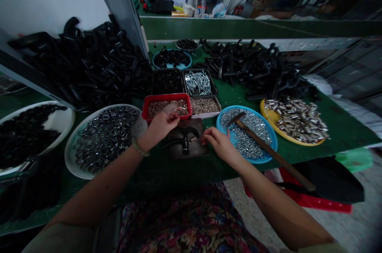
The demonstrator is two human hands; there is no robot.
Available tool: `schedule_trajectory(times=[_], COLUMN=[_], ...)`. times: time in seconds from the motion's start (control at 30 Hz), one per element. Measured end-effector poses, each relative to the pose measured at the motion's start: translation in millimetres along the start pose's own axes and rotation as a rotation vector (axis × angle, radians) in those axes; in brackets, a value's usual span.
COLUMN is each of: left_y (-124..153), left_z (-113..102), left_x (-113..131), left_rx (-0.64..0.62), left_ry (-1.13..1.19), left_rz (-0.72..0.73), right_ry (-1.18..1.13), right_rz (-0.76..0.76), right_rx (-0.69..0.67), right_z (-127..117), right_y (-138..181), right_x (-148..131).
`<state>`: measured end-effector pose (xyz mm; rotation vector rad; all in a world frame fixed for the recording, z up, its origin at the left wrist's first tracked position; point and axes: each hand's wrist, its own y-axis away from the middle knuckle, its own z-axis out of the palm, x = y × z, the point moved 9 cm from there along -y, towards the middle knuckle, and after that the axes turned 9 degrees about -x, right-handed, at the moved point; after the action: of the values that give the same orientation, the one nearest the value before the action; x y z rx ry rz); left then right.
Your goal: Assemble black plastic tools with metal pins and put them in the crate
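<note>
A dark metal plate (179, 153) lies on the bench before me, and on it rests a black curved part (185, 141) with arms spreading to both sides. Against its right side is a small silvery spring-like piece (193, 139). My right hand (220, 143) is at the plate's right edge, fingertips pinched beside that piece; whether they hold anything is hidden. Just in front of the red tray (145, 110) of copper-coloured pins, my left hand (161, 125) has its fingers closed together. What it pinches, if anything, is too small to make out.
A hammer (262, 141) lies across the blue basin (273, 147) of small metal parts, its handle overhanging the bench edge. A white basin (70, 157) of rings stands left, a yellow basin (270, 115) of metal sleeves right. Black parts (101, 61) are heaped behind.
</note>
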<state>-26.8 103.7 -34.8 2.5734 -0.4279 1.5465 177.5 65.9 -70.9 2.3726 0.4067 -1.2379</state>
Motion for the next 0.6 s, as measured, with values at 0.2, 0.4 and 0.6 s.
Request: schedule_trajectory(times=[0.2,0.4,0.6], left_y=[34,26,26], left_z=[31,39,42], left_x=[5,-2,-7], left_rx=[0.004,-0.015,-0.001], left_ry=[-0.083,-0.115,-0.180], left_rz=[0.065,0.028,-0.036], right_ry=[0.036,0.311,0.911], right_rz=[-0.059,-0.091,-0.270], right_rx=[0.178,0.184,0.047], right_z=[1,10,35], right_y=[-17,-20,-18], right_x=[5,2,-18])
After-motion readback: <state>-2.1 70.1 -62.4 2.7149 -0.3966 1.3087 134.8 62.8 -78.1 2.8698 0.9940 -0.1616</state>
